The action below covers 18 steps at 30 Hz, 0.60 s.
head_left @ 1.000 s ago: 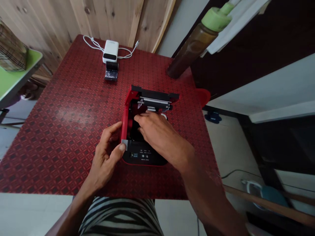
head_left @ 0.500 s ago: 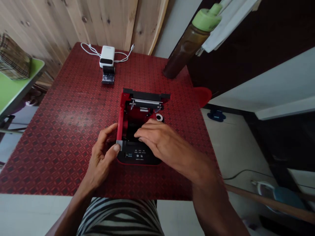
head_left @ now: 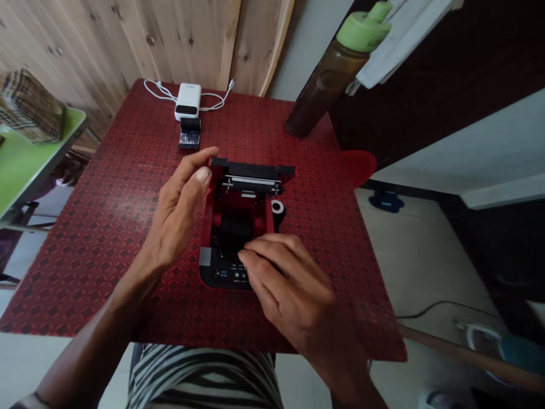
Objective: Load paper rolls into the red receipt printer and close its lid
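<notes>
A red and black label printer [head_left: 212,272] stands on the table with its lid [head_left: 255,169] raised. A dark roll [head_left: 235,225] sits inside its compartment. My left hand [head_left: 179,207] is at the upper left corner of the lid, thumb and forefinger apart, the forefinger reaching towards its back edge. My right hand [head_left: 287,278] is over the front right of the printer. Its fingertips are pressed together at the front edge of the compartment; whatever they pinch is hidden. Beside the printer's right wall is a black roll with a white core [head_left: 277,208].
On the red patterned table [head_left: 114,227], a white power bank [head_left: 188,101] with a cable lies at the back, a small black patterned piece [head_left: 189,133] before it. A brown bottle with a green cap [head_left: 327,82] stands back right. A red stool [head_left: 360,167] is beyond the right edge.
My left hand has moved from the printer's front left corner up to the raised lid's corner. My right hand has come out of the compartment, towards me, to its front edge.
</notes>
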Motion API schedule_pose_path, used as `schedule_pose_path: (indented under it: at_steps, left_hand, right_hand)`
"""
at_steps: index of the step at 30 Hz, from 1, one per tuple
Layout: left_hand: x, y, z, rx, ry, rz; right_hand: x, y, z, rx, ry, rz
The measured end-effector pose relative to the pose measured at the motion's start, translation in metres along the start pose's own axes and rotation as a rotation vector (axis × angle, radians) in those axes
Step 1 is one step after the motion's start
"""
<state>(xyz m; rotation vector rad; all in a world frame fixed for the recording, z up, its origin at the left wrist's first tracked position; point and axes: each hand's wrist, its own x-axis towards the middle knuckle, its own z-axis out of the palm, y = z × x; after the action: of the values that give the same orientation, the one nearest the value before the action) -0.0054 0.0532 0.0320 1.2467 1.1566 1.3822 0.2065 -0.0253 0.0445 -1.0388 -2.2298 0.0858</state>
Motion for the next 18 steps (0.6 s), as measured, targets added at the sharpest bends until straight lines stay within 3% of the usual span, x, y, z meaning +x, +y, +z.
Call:
schedule_pose_path:
  at_steps: [3, 5, 9, 14, 18]
  left_hand:
    - [-0.004, 0.004, 0.006, 0.042, 0.015, 0.097]
    - [-0.016, 0.004, 0.006, 0.100, 0.059, 0.080]
    - [-0.044, -0.005, 0.002, 0.060, 0.076, -0.044]
    - [-0.068, -0.017, 0.001, -0.053, 0.019, -0.289]
    - [-0.073, -0.018, 0.002, -0.123, -0.009, -0.326]
  right_hand:
    - [-0.012, -0.005, 0.005, -0.088, 0.017, -0.005]
    - [-0.017, -0.007, 0.006, -0.149, 0.036, -0.008]
    - [-0.021, -0.010, 0.004, -0.230, 0.049, 0.027]
    - [-0.020, -0.008, 0.005, -0.153, 0.010, 0.073]
    - [-0.021, -0.008, 0.008, -0.147, 0.004, 0.088]
